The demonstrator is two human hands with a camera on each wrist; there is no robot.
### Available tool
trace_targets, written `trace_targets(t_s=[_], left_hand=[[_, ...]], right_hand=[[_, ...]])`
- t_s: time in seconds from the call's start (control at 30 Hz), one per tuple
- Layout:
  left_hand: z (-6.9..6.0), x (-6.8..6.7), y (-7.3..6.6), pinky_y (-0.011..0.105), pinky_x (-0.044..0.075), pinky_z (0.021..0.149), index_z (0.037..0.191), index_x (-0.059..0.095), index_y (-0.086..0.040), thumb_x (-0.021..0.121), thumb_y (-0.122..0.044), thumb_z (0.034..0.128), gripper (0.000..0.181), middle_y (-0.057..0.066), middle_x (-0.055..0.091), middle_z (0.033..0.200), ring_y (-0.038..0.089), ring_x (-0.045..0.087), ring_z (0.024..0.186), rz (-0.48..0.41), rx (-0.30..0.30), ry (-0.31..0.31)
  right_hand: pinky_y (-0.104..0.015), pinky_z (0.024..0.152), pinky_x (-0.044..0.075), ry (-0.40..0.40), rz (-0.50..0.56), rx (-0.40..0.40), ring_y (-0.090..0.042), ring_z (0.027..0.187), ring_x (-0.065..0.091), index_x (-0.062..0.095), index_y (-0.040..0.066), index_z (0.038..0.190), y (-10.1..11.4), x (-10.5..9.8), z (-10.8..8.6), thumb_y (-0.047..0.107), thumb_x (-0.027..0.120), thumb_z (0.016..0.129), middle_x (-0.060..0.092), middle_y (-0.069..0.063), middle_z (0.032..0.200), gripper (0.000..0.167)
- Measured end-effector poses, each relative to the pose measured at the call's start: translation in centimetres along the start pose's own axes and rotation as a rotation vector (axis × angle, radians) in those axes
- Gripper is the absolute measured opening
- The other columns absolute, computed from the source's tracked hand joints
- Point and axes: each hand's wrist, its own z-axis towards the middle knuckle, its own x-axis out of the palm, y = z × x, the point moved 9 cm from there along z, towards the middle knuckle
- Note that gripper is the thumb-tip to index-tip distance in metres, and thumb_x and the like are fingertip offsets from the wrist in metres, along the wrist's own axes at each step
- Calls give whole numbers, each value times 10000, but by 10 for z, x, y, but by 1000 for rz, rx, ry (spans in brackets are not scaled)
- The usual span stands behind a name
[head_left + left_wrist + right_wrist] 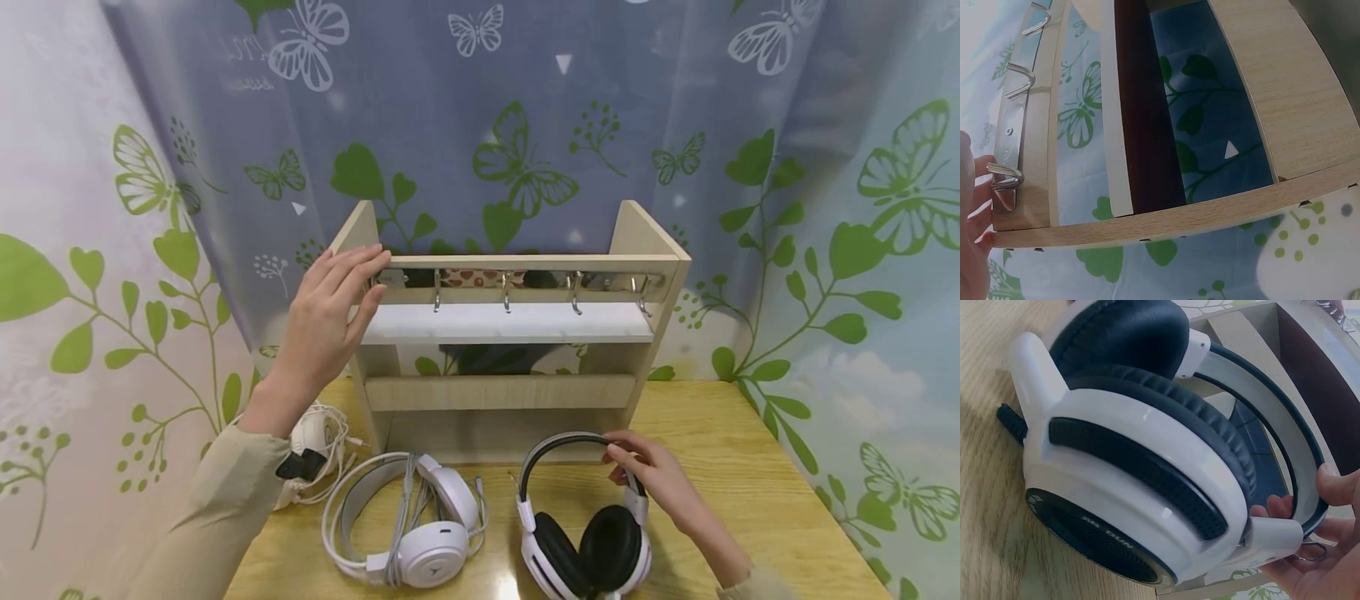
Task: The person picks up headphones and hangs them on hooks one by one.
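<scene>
Head view, middle: A pale wooden shelf (pixel 498 393) stands on a shiny yellow wood worktop (pixel 757 483). Bent silver metal hooks (pixel 507 293) hang in a row along its top front board.
Head view, 9 o'clock: The left hand (pixel 330 304) rests on the shelf's top corner. Its fingers are straight and side by side, with the thumb apart from them.
Head view, 4 to 5 o'clock: The right hand (pixel 654 482) pinches the band of white headphones with black padded cups (pixel 611 542).
Head view, 5 o'clock: These headphones have their band up and cups down, in front of the shelf. I cannot tell if they touch the worktop.
Head view, 6 to 7 o'clock: All-white round headphones with a grey cord (pixel 433 554) lie on the worktop, near the held ones but apart.
Head view, 8 o'clock: A white thing with a loopy white cord (pixel 309 429) is partly hidden by the left sleeve.
Head view, 12 o'clock: A blue-grey sheet with leaves and butterflies (pixel 420 108) hangs behind.
Left wrist view, 8 to 9 o'clock: The left fingertips touch the end of the hook board.
Right wrist view, 4 o'clock: The right thumb is on one side of the band and the fingers on the other, just beside one cup.
</scene>
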Motion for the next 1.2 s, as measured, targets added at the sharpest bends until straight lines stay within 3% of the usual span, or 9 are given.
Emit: trace_targets(t_s=[0.2,0.33,0.67,1.2], left_hand=[[-1,0,-2,513,292,1211,1374,621,-59,511,-289,1076,392,139,610,1401,335,538,1320,34,19,-2],[-2,0,-3,529,300,1202,1389,610,-60,600,-175,1022,385,141,603,1411,342,537,1323,49,30,1],[-1,1,-3,501,309,1206,1352,636,-56,504,-306,1073,398,138,625,1381,332,555,1299,52,17,-18],[0,-1,-4,499,317,1203,1338,645,-64,597,-220,1009,367,133,634,1368,333,563,1287,39,16,-38]], right_hand=[[-301,732,605,-98,-48,-42,-151,758,685,597,-38,1306,6,-8,-5,212,578,1046,700,-165,1015,360],[-269,694,588,-160,-107,-58,-129,732,687,621,-16,1290,9,-13,-9,220,599,1036,709,-101,958,348],[-230,621,512,-251,-174,-87,-120,701,674,658,37,1255,14,-21,-15,233,616,1027,719,-41,856,303],[-226,623,538,-312,-200,-162,-127,705,679,661,27,1242,22,-31,-19,154,599,1030,720,-79,933,255]])
